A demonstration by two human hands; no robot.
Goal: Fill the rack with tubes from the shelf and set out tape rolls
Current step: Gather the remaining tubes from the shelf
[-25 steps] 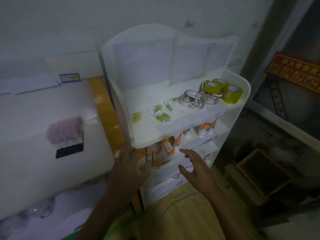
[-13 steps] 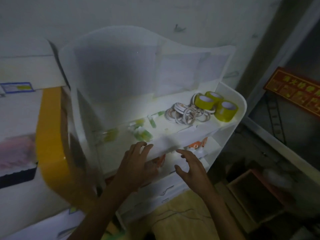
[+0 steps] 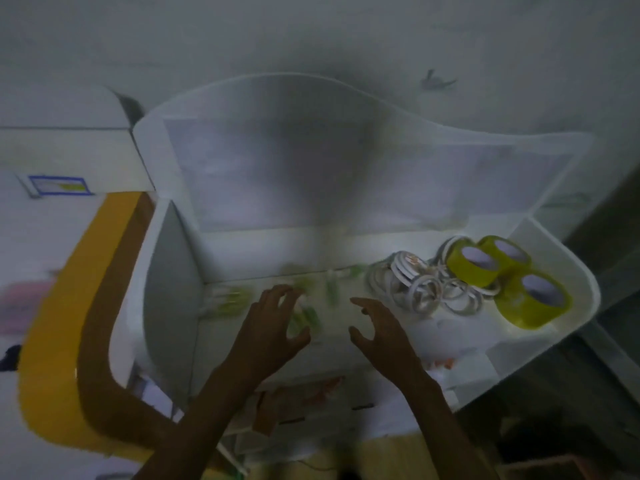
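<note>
On the top shelf: small green-capped tubes [image 3: 304,306] lie scattered across the left and middle of the white shelf [image 3: 540,344], blurred, so their number cannot be told.
Tape rolls: three yellow tape rolls [image 3: 530,299] sit at the right end of the same shelf, close together; just left of them lies a heap of thin white tape rings [image 3: 426,289], touching the yellow rolls.
Left hand: the left hand [image 3: 273,327] hovers over the tubes, its fingers [image 3: 277,296] curved and spread like a claw, thumb apart from them; nothing is held, and whether the fingertips touch a tube cannot be told.
Right hand: the right hand [image 3: 381,334] is over the shelf's middle, between the tubes and the white rings, fingers loosely bent and parted, holding nothing.
Below: a lower shelf level [image 3: 311,396] shows orange and white items, too blurred to name.
To the left: a white bench [image 3: 34,251] with a yellow edge band [image 3: 69,278] stands beside the shelf; a pink blur [image 3: 20,299] sits on it at the frame's edge.
Behind: a pale wall [image 3: 311,36].
</note>
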